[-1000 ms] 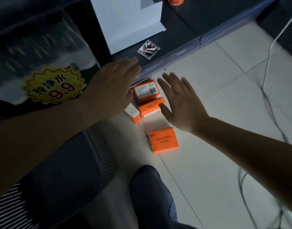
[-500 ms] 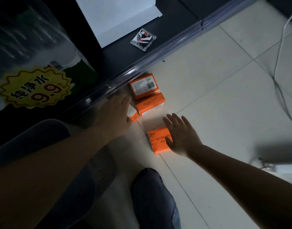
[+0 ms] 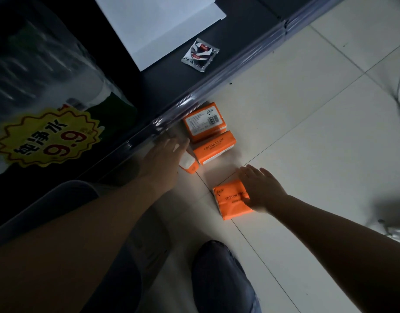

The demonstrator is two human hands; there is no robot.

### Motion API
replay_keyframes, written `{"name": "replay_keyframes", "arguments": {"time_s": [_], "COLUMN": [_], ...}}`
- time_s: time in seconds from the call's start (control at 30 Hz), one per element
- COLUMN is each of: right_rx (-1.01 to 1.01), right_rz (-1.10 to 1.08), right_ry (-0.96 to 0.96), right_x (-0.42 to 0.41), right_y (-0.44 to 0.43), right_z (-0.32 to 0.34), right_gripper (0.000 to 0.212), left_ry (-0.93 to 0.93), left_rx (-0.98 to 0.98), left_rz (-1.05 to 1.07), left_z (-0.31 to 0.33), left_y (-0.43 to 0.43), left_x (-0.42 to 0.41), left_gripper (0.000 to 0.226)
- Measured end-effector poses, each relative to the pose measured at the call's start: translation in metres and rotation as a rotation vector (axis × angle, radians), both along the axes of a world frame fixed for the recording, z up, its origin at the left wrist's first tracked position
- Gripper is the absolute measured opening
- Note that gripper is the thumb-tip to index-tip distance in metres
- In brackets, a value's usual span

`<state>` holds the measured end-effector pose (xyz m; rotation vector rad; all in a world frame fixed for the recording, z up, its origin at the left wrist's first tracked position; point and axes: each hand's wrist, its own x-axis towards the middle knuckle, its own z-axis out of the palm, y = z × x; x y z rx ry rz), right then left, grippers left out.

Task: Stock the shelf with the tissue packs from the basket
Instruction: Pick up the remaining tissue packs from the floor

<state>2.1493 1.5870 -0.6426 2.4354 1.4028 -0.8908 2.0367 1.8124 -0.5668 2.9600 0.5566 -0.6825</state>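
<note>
Fingers of right hand rest on tissue pack.

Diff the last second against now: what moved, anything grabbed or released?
Right hand dropped back from beside the two upper packs onto the lone tissue pack; its straight fingers now rest on the right end, no clear grip. Left hand came down from the shelf edge to the small pack on the floor. Nothing lifted or let go. All four packs and the foil sachet stayed put.
</note>
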Motion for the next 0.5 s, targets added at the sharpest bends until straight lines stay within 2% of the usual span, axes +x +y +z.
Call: {"name": "replay_keyframes", "arguments": {"time_s": [0.13, 0.23, 0.33, 0.5], "right_rx": [-0.021, -0.046, -0.058, -0.073], "right_rz": [-0.009, -0.072, -0.174, -0.256], "right_ry": [0.018, 0.077, 0.144, 0.180], "right_x": [0.000, -0.005, -0.011, -0.020], "right_y": [0.004, 0.005, 0.004, 0.002], "right_z": [0.000, 0.000, 0.000, 0.001], "right_gripper": [0.066, 0.051, 0.048, 0.050], "left_ry": [0.005, -0.083, -0.189, -0.338], "left_rx": [-0.010, -0.161, -0.269, -0.343], "left_rz": [0.009, 0.149, 0.345, 0.630], "left_z": [-0.006, -0.010, -0.014, -0.022], "left_y": [0.002, 0.004, 0.002, -0.001], "left_x": [-0.003, -0.009, -0.015, -0.017], "left_gripper": [0.077, 0.064, 0.053, 0.028]}}
